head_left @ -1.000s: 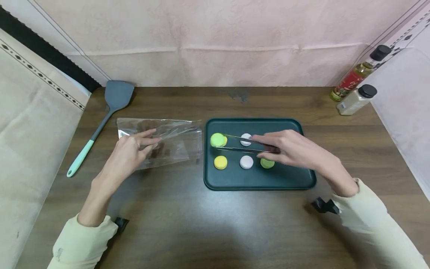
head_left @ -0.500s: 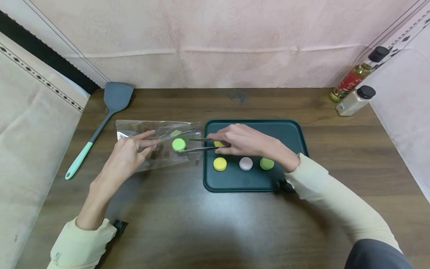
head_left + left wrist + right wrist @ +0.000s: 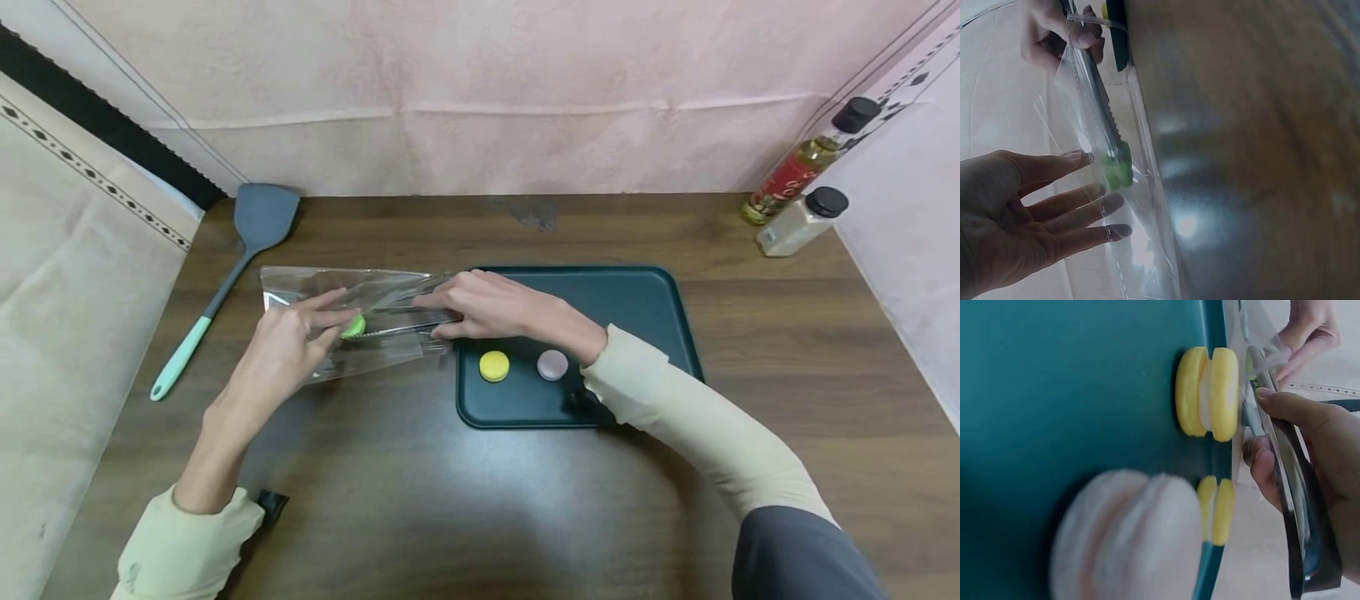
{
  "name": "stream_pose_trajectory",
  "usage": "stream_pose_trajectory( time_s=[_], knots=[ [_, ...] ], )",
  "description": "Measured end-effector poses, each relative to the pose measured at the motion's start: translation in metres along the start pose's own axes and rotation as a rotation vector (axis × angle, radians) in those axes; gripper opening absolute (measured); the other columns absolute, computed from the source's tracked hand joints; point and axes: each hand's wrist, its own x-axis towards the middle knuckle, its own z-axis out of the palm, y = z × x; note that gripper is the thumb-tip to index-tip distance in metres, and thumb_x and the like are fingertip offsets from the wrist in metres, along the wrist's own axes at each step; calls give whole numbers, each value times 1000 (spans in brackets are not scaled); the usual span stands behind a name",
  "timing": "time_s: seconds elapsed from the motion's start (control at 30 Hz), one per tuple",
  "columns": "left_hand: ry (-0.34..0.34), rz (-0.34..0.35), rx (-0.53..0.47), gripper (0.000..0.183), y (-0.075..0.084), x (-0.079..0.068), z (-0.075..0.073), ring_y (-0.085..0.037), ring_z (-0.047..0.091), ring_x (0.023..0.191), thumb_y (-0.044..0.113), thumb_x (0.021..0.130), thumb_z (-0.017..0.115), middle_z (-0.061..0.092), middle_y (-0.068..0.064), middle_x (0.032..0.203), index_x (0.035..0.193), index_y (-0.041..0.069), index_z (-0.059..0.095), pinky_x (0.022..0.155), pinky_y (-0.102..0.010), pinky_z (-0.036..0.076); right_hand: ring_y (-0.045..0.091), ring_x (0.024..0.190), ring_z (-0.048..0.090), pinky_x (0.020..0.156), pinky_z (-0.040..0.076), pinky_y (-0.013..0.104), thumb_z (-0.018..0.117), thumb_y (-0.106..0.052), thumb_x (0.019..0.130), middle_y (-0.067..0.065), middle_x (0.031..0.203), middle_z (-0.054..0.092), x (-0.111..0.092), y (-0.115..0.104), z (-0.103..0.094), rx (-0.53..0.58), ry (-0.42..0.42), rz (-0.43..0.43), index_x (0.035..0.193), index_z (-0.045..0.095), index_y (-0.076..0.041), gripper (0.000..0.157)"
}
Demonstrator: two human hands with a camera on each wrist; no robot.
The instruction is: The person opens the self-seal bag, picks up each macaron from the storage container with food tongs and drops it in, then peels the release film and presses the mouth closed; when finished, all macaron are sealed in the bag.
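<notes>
Green macaron (image 3: pixel 353 326) sat inside the clear bag (image 3: pixel 382 357), at the tips of the tongs (image 3: pixel 1294 475) and at 9 o'clock from the teal tray (image 3: pixel 630 292) in the head view. Your right hand (image 3: pixel 491 304) gripped the tongs between thumb and fingers. Your left hand (image 3: pixel 294 337) touched the bag, its fingers extended and parted from the thumb. On the tray, a yellow macaron (image 3: pixel 494 367) lay at 9 o'clock from a pale macaron (image 3: pixel 552 365).

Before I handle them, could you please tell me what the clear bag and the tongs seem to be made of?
Clear bag: probably thin, glossy plastic film; it creases and catches glare.
Tongs: likely polished metal, given their bright silvery reflections.
</notes>
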Motion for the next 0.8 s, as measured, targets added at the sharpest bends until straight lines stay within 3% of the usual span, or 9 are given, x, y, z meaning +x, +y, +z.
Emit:
stream_pose_trajectory(
  time_s=[0.27,0.47,0.67,0.8],
  knots=[
    [-4,-3,-6,27,0,1,0,-7,27,41,-5,101,73,65,-30,148,126,-2,80,42,-25,33,7,57,43,58,34,21,71,-28,110,3,84,69,23,-5,7,36,-26,-18,159,57,-4,57],
    [-14,-37,3,28,2,2,-2,-8,28,41,-6,101,71,64,-28,150,127,-1,80,41,-24,33,6,59,45,60,37,20,71,-27,110,-1,75,60,39,-9,12,58,-50,-24,161,55,-4,57],
    [-7,-34,1,27,2,2,-1,-10,27,43,-5,102,72,64,-29,150,127,-1,81,42,-24,31,5,54,37,59,35,20,70,-28,111,-7,64,44,51,-12,19,45,-69,-43,162,54,-6,58],
    [10,-33,-2,27,3,1,0,-10,28,44,-6,101,72,65,-28,150,126,-1,81,43,-25,32,3,49,41,57,38,18,69,-27,111,-6,64,49,57,-15,21,54,-68,-47,162,53,-5,57]
  ],
)
